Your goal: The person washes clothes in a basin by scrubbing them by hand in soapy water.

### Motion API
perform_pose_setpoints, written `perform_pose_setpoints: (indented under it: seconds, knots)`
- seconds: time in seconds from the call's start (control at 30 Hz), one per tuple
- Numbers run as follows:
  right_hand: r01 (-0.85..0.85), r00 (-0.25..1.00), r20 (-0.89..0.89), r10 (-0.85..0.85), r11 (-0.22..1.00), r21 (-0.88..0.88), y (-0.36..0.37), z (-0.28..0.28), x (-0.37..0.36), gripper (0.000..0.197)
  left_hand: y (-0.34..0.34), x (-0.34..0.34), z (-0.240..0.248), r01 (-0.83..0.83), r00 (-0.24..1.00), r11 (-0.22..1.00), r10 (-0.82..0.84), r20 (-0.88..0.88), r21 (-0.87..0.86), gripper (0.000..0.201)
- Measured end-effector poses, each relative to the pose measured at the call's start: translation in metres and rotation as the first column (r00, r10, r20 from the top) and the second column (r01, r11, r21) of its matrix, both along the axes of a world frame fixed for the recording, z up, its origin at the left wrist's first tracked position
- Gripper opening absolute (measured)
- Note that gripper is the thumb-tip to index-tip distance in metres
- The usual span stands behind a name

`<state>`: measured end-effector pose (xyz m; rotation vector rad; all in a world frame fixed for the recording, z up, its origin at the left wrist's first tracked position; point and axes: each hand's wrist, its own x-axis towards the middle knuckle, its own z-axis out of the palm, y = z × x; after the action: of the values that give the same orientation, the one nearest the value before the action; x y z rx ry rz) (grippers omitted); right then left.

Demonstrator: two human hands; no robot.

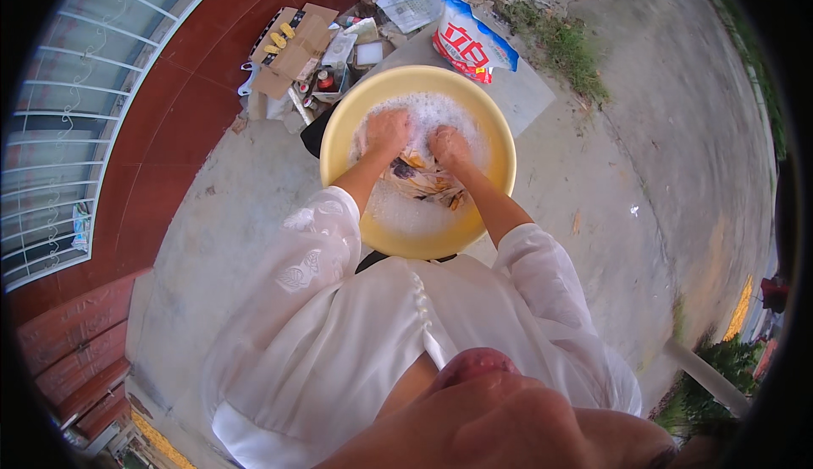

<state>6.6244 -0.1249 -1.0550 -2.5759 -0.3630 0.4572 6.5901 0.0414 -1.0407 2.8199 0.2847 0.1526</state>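
A yellow basin [502, 151] holds foamy, sudsy water in front of me. In it lies a wet patterned cloth [423, 183], with orange, dark and pale patches, bunched up and partly under the suds. My left hand [388, 130] is closed on the cloth at the left side of the basin, its fingertips lost in the foam. To the right, a short gap away, my right hand [449, 145] forms a fist on the same cloth, with foam around its fingers. Both forearms reach over the near rim.
Beyond the basin a white, blue and red detergent bag [472, 38] stands on a grey slab [529, 92]. A cardboard box [301, 45] with yellow corn cobs [278, 43] and assorted clutter sit at the far left. A white barred window [76, 113] is set in a red wall [169, 100].
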Motion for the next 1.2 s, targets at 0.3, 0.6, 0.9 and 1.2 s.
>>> perform_pose_setpoints:
  seconds: [0.3,0.6,0.9,1.2]
  knots:
    - [-0.02,0.996,-0.063,0.062,0.853,0.521,-0.069,0.063,-0.049,0.037,0.023,-0.069,0.034,-0.146,0.927,0.582,0.364,0.095,-0.8,0.045]
    - [-0.137,0.916,0.371,0.152,0.988,-0.065,-0.021,0.101,-0.056,0.041,-0.014,-0.078,0.102,-0.043,0.993,0.998,0.048,-0.108,0.044,0.057]
    - [-0.193,0.95,0.228,0.213,0.975,-0.108,0.015,0.057,-0.025,0.026,-0.003,-0.028,0.029,0.074,0.997,0.934,-0.075,-0.011,0.348,0.031]
    - [-0.001,1.0,0.029,0.002,1.0,-0.01,0.004,-0.103,-0.047,0.031,-0.02,-0.036,-0.111,-0.013,0.99,0.998,0.021,-0.136,0.065,0.028]
